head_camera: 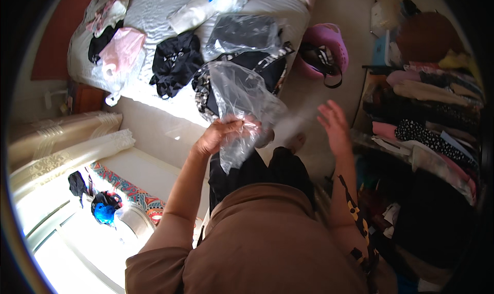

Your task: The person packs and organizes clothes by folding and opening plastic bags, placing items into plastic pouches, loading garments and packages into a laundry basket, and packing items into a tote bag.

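A clear plastic bag (pixel 241 89) hangs crumpled from my left hand (pixel 218 135), pinched between thumb and fingers in front of my legs. My right hand (pixel 334 120) is raised to the right of the bag, fingers spread, holding nothing. Just beyond the bag, dark clothing with a patterned trim (pixel 272 64) lies on the bed (pixel 154 8). Behind it is a dark folded item in clear plastic wrapping (pixel 245 33). A crumpled black garment (pixel 175 62) lies to the left, and farther left is a pink plastic bag (pixel 123 47).
Beyond the bed's right edge, a pink basket (pixel 339 48) on the floor holds dark items. Stacked folded clothes (pixel 436 93) fill shelving at the right. A rolled white bundle (pixel 210 8) lies on the bed. Rolled patterned fabric (pixel 73 157) is at the left, near a bright window.
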Motion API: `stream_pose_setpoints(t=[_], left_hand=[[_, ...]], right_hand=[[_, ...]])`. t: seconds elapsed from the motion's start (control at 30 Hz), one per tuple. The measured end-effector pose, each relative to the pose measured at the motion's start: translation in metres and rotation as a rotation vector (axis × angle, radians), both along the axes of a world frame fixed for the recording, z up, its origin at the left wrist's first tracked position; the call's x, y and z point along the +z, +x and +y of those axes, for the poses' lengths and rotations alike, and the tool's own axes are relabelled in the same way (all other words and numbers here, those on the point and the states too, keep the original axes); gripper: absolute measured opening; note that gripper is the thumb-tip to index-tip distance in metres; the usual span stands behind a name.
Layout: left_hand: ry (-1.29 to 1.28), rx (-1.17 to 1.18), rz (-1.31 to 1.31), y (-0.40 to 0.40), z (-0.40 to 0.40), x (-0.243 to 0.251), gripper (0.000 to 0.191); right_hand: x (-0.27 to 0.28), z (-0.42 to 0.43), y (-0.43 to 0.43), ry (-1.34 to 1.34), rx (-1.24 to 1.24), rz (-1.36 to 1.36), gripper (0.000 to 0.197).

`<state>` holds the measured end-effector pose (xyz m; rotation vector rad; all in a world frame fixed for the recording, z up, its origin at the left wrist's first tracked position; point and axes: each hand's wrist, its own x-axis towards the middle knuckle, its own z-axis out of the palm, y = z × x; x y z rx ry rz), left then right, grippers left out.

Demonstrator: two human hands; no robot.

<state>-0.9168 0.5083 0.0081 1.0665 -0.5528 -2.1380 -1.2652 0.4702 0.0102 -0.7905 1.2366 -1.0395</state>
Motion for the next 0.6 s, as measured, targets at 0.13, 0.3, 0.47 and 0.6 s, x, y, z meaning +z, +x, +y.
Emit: stream_pose_setpoints(t=[0.13, 0.3, 0.47, 0.6], left_hand=[[-0.038, -0.059, 0.223, -0.082, -0.006, 0.029, 0.038], [-0.085, 0.007, 0.031, -0.154, -0.018, 0.03, 0.04], [-0.055, 0.167, -0.102, -0.203, -0.041, 0.012, 0.025], [-0.114, 0.266, -0.407, -0.223, -0.055, -0.015, 0.027]], right_hand=[[-0.028, 0.015, -0.032, 0.039, 0.227, -0.092, 0.052], [-0.021, 0.033, -0.104, 0.115, 0.361, -0.986, 0.07], [0.014, 0.035, -0.164, 0.132, 0.25, -0.576, 0.056], [-0.001, 0.016, -0.182, 0.126, 0.126, -0.213, 0.034]])
